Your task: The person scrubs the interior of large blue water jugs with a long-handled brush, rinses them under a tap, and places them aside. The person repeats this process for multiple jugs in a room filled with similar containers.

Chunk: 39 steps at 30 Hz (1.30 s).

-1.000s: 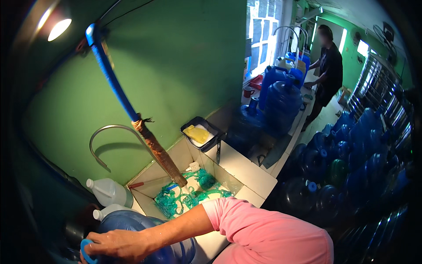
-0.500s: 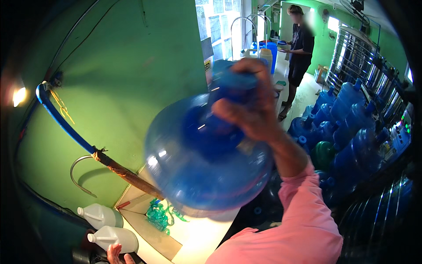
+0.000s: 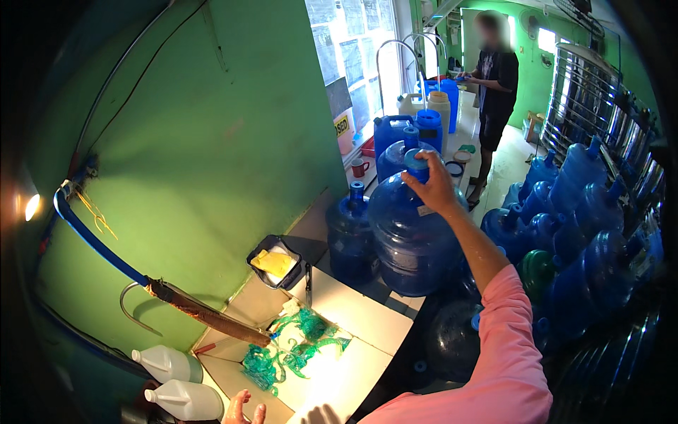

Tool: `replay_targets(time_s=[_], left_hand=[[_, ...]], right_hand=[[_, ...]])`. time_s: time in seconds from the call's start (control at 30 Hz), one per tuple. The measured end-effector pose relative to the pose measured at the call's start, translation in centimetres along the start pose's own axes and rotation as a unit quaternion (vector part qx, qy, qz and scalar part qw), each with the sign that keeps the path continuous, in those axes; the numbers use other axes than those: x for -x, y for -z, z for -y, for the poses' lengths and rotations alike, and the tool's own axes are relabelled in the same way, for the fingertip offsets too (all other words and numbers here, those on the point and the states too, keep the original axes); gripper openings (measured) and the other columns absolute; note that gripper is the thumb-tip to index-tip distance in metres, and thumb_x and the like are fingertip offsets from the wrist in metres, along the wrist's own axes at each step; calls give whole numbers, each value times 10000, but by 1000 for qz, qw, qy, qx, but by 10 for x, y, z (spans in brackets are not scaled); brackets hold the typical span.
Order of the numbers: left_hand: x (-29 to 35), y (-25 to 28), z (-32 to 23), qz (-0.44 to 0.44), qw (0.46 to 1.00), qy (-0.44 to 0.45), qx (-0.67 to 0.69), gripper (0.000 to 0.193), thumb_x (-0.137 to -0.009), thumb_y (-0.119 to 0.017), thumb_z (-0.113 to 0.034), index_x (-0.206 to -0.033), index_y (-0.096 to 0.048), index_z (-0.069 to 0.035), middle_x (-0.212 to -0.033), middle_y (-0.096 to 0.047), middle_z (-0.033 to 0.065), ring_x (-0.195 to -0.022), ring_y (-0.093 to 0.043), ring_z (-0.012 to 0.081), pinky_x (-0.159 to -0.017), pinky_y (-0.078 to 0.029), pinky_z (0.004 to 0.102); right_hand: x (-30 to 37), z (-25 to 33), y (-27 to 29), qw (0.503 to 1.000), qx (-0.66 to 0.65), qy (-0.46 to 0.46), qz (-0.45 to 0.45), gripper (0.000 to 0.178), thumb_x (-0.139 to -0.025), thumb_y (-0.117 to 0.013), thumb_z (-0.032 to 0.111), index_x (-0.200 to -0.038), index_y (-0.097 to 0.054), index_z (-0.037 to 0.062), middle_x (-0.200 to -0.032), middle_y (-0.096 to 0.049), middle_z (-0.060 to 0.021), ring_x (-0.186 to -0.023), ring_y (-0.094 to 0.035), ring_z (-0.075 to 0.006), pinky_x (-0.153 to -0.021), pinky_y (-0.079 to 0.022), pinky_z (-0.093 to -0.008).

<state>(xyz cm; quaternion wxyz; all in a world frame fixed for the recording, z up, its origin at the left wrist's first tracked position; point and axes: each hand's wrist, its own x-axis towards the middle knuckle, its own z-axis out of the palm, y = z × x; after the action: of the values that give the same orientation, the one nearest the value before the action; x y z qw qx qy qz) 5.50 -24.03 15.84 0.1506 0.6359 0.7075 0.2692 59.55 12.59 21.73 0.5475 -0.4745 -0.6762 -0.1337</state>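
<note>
**Right hand [image 3: 434, 187] on the neck of a large blue bottle [image 3: 406, 240], left hand [image 3: 244, 410] near and well apart**

By a green wall [image 3: 233, 127] the left of the scene is filled. Below it is set a tiled sink [image 3: 378, 332], by which the left hand is parted from the bottle. Just beyond the sink's far right corner the large blue bottle is stood, neck up, its long axis close to upright. It is placed far and to the right of the left hand, but is reached by the outstretched right arm, so the right hand is clearly the nearer.

Just to its left another blue bottle [image 3: 351, 244] is seen, and a third is partly hidden behind it. At near left, close to the left hand, two white jugs [image 3: 185, 401] are kept. On the sink's far side a dark tray [image 3: 299, 274] is set, and in the sink blue-green netting [image 3: 261, 367] is bunched.

The neck is clasped from the right, between thumb and fingers; how firmly cannot be told. The left hand is cut off by the lower edge; its visible fingers are loosely parted, and nothing is seen held in them.
</note>
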Motion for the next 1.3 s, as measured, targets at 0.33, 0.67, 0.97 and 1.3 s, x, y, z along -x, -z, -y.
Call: replay_targets(time_s=[0.33, 0.67, 0.97, 1.3], left_hand=[[-11, -35, -5, 130, 991, -2, -14, 532, -950, -650, -342, -1377, -541, -44, -1243, -637, 202, -1155, -602, 335, -956, -475, 418], [-50, -71, -22, 182, 978, -96, 26, 489, -938, -674, -269, -1329, -562, 2, -1151, -659, 214, -1027, -629, 340, -909, -490, 408], [-74, -95, -13, 255, 960, -17, 111, 607, -915, -693, -328, -1348, -507, 54, -1143, -629, 228, -1063, -601, 288, -926, -481, 407], [-80, -124, -55, 272, 958, -89, 30, 531, -857, -739, -311, -1288, -588, -39, -1181, -665, 201, -1022, -648, 381, -880, -508, 438]], right_hand=[[46, -32, -106, 988, 20, -150, -16, 852, -800, -808, 366, -1463, -363, 69, -1347, -554, -213, -1216, -573, -392, -965, -500, -442], [104, -11, -15, 890, 73, -167, 419, 843, -851, -622, 635, -1516, -393, 170, -1571, -340, -164, -1483, -237, -362, -1194, -218, -484], [217, -32, 288, 791, 271, -424, 348, 793, -864, -645, 570, -1411, -502, 15, -1431, -516, -230, -1339, -487, -363, -1121, -381, -429], [360, 39, 158, 765, 222, -470, 380, 751, -774, -777, 471, -1404, -486, 183, -1417, -491, -193, -1237, -543, -416, -997, -473, -502]])
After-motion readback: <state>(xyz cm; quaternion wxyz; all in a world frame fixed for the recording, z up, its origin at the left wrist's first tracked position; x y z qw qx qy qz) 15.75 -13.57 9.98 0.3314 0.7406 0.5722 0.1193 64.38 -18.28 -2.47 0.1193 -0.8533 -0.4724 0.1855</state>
